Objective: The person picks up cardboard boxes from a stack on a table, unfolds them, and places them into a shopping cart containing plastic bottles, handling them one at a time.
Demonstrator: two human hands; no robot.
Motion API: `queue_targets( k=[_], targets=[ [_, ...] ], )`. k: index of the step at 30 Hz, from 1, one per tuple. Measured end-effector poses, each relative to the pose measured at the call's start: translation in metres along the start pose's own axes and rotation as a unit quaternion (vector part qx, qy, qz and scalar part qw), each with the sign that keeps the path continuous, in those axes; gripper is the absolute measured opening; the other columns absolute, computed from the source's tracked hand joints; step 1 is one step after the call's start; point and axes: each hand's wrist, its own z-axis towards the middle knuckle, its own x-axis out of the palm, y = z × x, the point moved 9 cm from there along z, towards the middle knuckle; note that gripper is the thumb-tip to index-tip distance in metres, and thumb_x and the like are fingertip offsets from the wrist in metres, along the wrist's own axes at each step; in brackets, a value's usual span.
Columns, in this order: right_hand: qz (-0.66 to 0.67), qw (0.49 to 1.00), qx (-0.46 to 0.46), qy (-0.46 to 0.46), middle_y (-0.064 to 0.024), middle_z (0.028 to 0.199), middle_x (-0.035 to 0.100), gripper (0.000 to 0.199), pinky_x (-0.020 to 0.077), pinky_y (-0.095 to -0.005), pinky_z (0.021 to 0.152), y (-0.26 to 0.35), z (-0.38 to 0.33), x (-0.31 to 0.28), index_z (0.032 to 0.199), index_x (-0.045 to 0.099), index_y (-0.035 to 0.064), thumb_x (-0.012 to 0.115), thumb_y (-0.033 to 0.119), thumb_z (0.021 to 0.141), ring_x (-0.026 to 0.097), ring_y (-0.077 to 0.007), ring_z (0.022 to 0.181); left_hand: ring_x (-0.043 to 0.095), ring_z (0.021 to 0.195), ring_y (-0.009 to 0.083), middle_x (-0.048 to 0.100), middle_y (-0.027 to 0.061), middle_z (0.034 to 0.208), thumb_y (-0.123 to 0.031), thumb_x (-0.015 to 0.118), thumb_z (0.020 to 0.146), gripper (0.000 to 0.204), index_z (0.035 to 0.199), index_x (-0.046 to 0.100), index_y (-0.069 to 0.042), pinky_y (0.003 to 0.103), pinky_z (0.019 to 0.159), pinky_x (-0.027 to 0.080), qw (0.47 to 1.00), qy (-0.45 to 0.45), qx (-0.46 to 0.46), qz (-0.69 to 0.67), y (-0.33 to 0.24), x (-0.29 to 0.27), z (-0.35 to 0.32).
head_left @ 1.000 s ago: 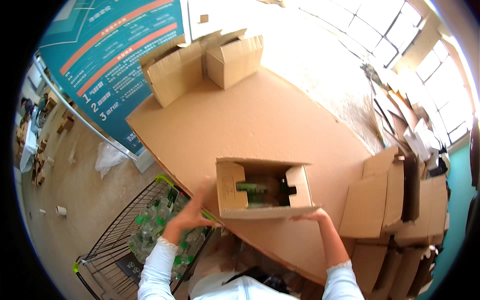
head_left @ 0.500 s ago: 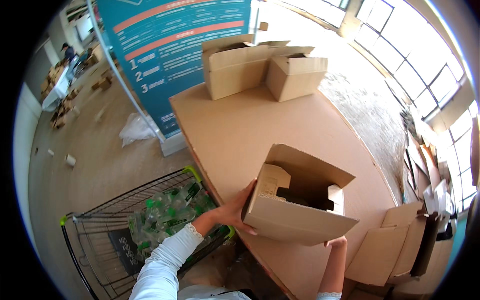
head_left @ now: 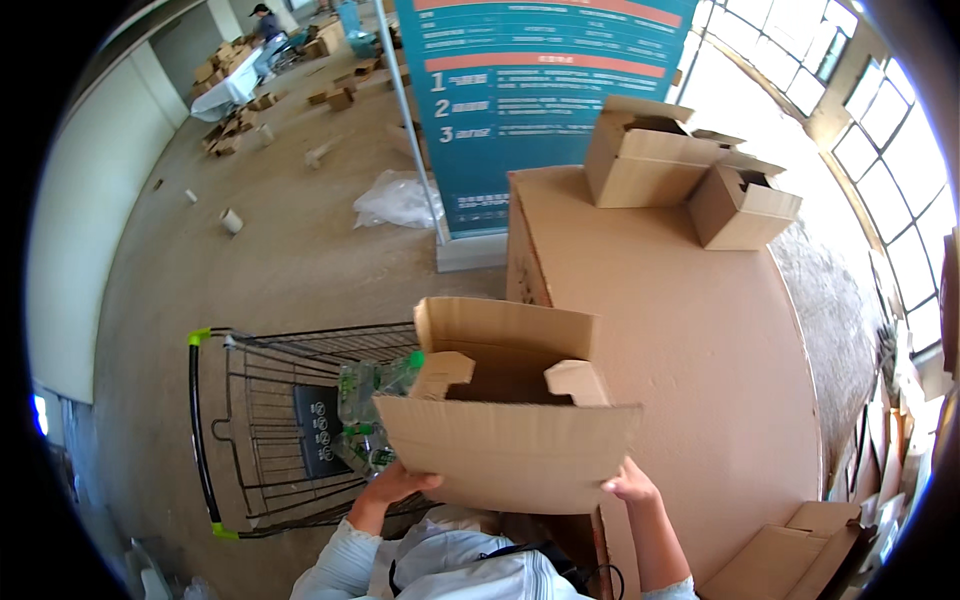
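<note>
**Open carton [head_left: 505, 450] steadied at both lower corners**

From where I stand, the carton is in front of the person's body, mouth up and flaps raised, spanning the near edge of the surface [head_left: 700, 340] and the end of a wire cart [head_left: 203, 450]. I can't tell whether its base touches either one.

The left hand [head_left: 397, 485] grips the lower left corner, thumb laid against the near wall; the right hand [head_left: 632, 484] does the same at the lower right. The other fingers are mostly hidden beneath or behind the cardboard. With the hands that wide and low, the load probably sits evenly and the mouth is left unblocked. The inside is too dark to judge for contents.

Clear bottles with green caps [head_left: 368, 390] lie in the cart, just left of the carton, likely within easy reach there. Two cartons [head_left: 640, 165] [head_left: 735, 210] stand at the surface's far end, before a teal banner [head_left: 560, 130], perhaps so the middle has room. More cardboard [head_left: 775, 560] sits at the lower right.
</note>
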Motion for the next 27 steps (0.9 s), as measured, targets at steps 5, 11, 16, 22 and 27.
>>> queue_targets(
  k=[5, 11, 16, 22, 27],
  targets=[
    [0.075, 0.963, 0.219, 0.136, -0.0212, 0.137, 0.037, 0.101, 0.0306, -0.0426, 0.104, -0.06, 0.071, 0.088, 0.144, 0.015, 0.0014, 0.051, 0.068, 0.077, 0.036, -0.0288, 0.127, 0.027, 0.131, 0.0196, 0.028, 0.0083, 0.144, -0.061, 0.053, 0.083, 0.087, 0.143, 0.022, -0.005, 0.037, 0.106, 0.027, 0.994, -0.089, -0.056, -0.009, 0.009, -0.062, -0.052],
    [0.106, 0.861, 0.429, 0.253, -0.0142, 0.144, 0.032, 0.104, 0.0365, -0.0579, 0.093, -0.122, 0.078, 0.159, 0.145, 0.022, 0.0143, 0.033, 0.085, 0.07, 0.035, -0.0354, 0.128, 0.019, 0.137, 0.0198, 0.016, 0.0065, 0.151, -0.069, 0.039, 0.084, 0.09, 0.146, 0.014, -0.009, 0.038, 0.11, 0.022, 0.957, -0.098, -0.273, -0.02, 0.06, -0.139, -0.085],
    [0.194, 0.82, 0.491, 0.222, -0.014, 0.146, 0.03, 0.107, 0.0322, -0.0606, 0.096, -0.148, 0.066, 0.183, 0.145, 0.024, 0.0133, 0.032, 0.087, 0.068, 0.032, -0.0377, 0.13, 0.027, 0.134, 0.0191, 0.028, 0.0083, 0.147, -0.069, 0.04, 0.084, 0.087, 0.144, 0.023, -0.009, 0.032, 0.108, 0.024, 0.946, -0.051, -0.319, 0.028, 0.042, -0.147, -0.089],
    [0.312, 0.809, 0.47, 0.165, -0.0142, 0.144, 0.033, 0.102, 0.0349, -0.0593, 0.094, -0.11, 0.063, 0.217, 0.144, 0.025, 0.0125, 0.031, 0.084, 0.072, 0.034, -0.0367, 0.129, 0.037, 0.128, 0.0202, 0.038, 0.01, 0.142, -0.066, 0.041, 0.085, 0.083, 0.14, 0.034, -0.005, 0.033, 0.105, 0.029, 0.912, -0.022, -0.39, 0.121, 0.015, -0.166, -0.11],
    [0.34, 0.818, 0.375, 0.272, -0.0158, 0.141, 0.035, 0.099, 0.0447, -0.0552, 0.086, -0.056, 0.069, 0.252, 0.144, 0.025, 0.0128, 0.032, 0.082, 0.074, 0.04, -0.0338, 0.125, 0.037, 0.127, 0.0202, 0.04, 0.0089, 0.14, -0.066, 0.04, 0.086, 0.081, 0.139, 0.035, -0.005, 0.033, 0.105, 0.029, 0.904, -0.019, -0.403, 0.143, -0.019, -0.16, -0.133]
  ],
)
